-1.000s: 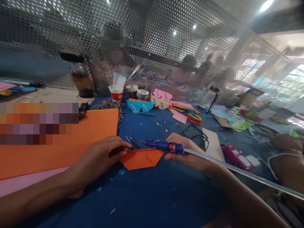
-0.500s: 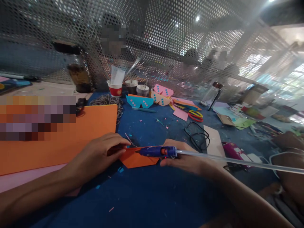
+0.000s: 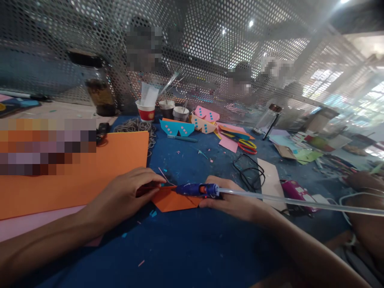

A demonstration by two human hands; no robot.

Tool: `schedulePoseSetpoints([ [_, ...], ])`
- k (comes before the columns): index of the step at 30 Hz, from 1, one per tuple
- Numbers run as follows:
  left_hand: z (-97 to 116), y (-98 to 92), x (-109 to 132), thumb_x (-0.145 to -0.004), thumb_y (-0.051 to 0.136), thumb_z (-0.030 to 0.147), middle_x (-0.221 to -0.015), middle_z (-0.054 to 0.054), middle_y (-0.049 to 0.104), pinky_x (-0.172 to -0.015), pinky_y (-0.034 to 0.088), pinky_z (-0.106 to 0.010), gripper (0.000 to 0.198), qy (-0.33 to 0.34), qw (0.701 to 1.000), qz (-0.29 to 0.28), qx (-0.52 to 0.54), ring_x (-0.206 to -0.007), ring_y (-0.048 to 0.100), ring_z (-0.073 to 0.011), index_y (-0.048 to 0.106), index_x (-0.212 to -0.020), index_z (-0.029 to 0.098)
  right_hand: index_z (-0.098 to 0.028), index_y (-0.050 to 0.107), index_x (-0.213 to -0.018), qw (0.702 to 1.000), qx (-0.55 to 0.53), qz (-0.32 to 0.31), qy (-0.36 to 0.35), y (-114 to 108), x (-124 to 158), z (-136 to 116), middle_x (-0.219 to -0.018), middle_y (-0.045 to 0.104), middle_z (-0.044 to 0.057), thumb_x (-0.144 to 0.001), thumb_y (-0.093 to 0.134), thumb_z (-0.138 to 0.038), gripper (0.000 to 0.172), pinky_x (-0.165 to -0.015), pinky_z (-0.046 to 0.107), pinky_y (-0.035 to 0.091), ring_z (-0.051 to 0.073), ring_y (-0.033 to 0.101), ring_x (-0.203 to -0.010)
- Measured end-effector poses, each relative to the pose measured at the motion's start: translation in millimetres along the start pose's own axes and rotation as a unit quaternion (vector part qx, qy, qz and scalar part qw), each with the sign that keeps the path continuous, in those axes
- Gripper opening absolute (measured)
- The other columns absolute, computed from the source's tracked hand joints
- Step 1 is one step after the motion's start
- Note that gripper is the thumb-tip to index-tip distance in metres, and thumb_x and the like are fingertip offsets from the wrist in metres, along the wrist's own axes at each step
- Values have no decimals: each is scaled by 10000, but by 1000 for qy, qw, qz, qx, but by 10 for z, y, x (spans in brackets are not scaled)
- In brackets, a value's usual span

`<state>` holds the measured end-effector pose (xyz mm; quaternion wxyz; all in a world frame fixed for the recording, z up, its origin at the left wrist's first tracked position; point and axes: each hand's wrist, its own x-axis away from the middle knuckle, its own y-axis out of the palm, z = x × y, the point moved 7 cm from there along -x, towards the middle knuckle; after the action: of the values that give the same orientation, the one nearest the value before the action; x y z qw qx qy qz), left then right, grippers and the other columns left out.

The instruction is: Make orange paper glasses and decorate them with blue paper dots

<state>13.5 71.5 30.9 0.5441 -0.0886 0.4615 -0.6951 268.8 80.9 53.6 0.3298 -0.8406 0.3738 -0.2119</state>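
My left hand (image 3: 139, 190) pinches the left end of a folded orange paper piece (image 3: 172, 203) above the blue table. A blue hot glue gun (image 3: 196, 190) is gripped in my right hand (image 3: 226, 194), its nozzle pointing left at the paper's upper edge. Whether the nozzle touches the paper I cannot tell. A long clear glue stick (image 3: 288, 202) sticks out of the gun's back toward the right. Small blue paper scraps (image 3: 153, 213) lie just below the orange piece.
Large orange sheets (image 3: 120, 156) lie at left. Behind stand a blue folded paper piece (image 3: 175, 128), a paper cup (image 3: 146, 111) and a jar (image 3: 100, 92). Scissors (image 3: 247, 147), a black cord (image 3: 250, 172) and a purple device (image 3: 297, 195) lie right, near another person's arm (image 3: 366, 216).
The glue gun has shifted slightly left along the orange paper's upper edge, with my right hand. My left hand stays in place.
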Motion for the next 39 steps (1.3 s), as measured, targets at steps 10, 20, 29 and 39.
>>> schedulePoseSetpoints([
  [10,5,0,3,-1065,601,428,-1079,-23,844,-830,614,-327,237,9,1000,2,-2,-956,780,-226,807,-1105,317,-222,679,-977,1000,-10,-6,21,5,-5,-24,-991,687,-13,-1008,771,-556,347,-765,271,435,150,611,-850],
  [20,30,-25,0,-1034,629,357,-1034,-11,834,-791,608,-317,189,20,1000,12,5,-911,780,-203,802,-1093,306,-219,636,-939,999,4,-11,32,-11,15,-10,-987,677,-7,-1026,733,-567,372,-752,278,423,149,603,-843],
  [29,17,-24,3,-1020,633,322,-1015,1,828,-747,603,-287,181,25,1000,17,5,-874,782,-189,794,-1103,315,-222,649,-939,999,13,-9,41,-43,38,9,-991,688,2,-1020,751,-534,337,-750,283,426,156,596,-837],
  [39,-48,-7,28,-1015,620,327,-1054,-28,831,-773,625,-306,209,3,1000,7,5,-902,790,-208,806,-1104,291,-225,628,-926,999,10,-12,45,-86,81,12,-963,671,-12,-1018,747,-552,360,-756,279,427,152,573,-806],
])
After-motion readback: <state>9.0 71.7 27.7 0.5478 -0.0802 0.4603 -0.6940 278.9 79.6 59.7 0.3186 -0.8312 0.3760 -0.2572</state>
